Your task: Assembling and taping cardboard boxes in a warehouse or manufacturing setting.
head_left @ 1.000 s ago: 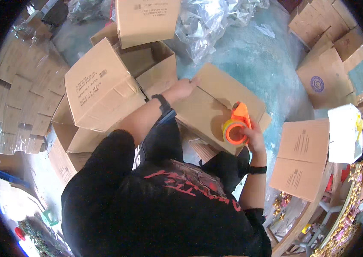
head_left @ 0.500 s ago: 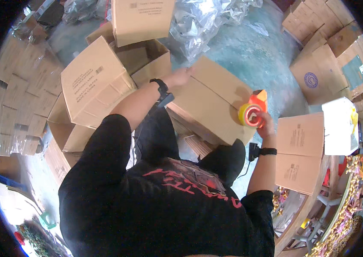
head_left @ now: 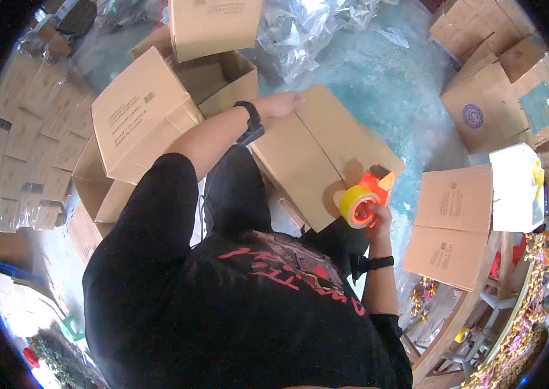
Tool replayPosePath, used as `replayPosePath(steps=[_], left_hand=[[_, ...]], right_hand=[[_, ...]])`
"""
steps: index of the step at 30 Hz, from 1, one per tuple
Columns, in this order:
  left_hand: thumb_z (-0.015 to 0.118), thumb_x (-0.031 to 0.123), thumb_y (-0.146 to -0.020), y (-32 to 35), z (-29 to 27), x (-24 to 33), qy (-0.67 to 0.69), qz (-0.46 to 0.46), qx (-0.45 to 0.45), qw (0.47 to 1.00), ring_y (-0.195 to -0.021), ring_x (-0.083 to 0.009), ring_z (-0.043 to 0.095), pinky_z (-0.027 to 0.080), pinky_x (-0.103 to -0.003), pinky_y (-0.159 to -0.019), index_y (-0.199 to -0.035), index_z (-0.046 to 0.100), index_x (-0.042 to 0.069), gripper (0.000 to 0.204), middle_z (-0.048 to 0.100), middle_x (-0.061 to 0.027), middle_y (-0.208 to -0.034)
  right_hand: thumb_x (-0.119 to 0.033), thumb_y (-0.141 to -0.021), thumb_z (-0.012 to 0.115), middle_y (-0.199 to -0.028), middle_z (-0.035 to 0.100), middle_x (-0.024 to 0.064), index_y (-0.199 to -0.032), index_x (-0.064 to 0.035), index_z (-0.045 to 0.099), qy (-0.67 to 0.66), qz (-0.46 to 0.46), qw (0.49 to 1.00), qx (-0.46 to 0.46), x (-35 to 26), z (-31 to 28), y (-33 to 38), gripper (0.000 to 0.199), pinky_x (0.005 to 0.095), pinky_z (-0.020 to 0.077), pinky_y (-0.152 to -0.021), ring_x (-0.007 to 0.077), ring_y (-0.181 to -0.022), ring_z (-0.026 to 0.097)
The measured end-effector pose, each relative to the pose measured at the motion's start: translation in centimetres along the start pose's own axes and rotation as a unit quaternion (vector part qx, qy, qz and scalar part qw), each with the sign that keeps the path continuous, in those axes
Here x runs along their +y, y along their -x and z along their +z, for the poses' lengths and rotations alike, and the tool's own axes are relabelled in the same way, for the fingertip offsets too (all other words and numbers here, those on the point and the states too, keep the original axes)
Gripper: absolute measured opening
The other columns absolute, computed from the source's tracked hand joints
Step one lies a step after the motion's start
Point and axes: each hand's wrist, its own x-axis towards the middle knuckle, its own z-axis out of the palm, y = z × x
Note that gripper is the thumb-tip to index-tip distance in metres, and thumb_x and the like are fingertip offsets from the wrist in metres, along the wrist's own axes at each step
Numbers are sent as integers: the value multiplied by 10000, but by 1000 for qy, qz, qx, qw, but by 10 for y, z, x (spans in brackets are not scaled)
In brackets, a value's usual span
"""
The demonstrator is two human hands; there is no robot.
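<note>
While the box lies closed: its top flaps meet along a straight seam, and the box (head_left: 336, 136) sits just in front of the knees, between the two hands, turned at a slant.
Left hand (head_left: 280, 104): on the box's far left corner; whether its fingers clamp the edge or only press on it, I cannot tell.
Right hand (head_left: 378, 223): fingers wrapped around the orange tape dispenser (head_left: 386, 184) near the roll's core, over the box's near right side.
Yellow tape roll (head_left: 350, 206): seated in the dispenser, its shadow on the cardboard; no strip running to the box can be made out.
Taping step: probably work along the seam, one hand bracing, the other guiding the dispenser.
Next move: would call for a steady corner, flaps kept level, and the dispenser lined up with the seam.
Around the box: a printed carton (head_left: 141, 113) to the left, crumpled plastic (head_left: 297, 42) beyond.
</note>
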Motion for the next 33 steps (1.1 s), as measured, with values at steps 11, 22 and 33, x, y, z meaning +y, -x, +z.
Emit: replayPosePath(steps=[11,22,33], left_hand=[[330,585,-1009,25,-2,66,-107,-99,34,989,-889,-457,665,526,-528,-792,-1463,106,-191,926,638,-365,-1030],[504,649,-925,48,-4,86,-80,-128,11,988,-899,-406,679,519,-510,-786,-1268,392,-109,839,684,-238,-925],[483,693,-907,54,-4,74,-98,-109,21,989,-955,-390,680,530,-483,-800,-1272,421,-96,871,690,-236,-958]], right_hand=[[-65,-731,599,-1188,633,122,-1358,55,468,137,-3,991,-4,-14,36,10,652,312,531,-885,214,-1019,646],[-134,-779,616,-918,690,86,-1042,59,649,436,8,887,150,-22,72,-8,329,303,518,-759,169,-822,644],[-170,-794,689,-1208,640,184,-1406,20,440,490,-248,827,120,-19,122,-10,688,347,528,-887,253,-1032,654]])
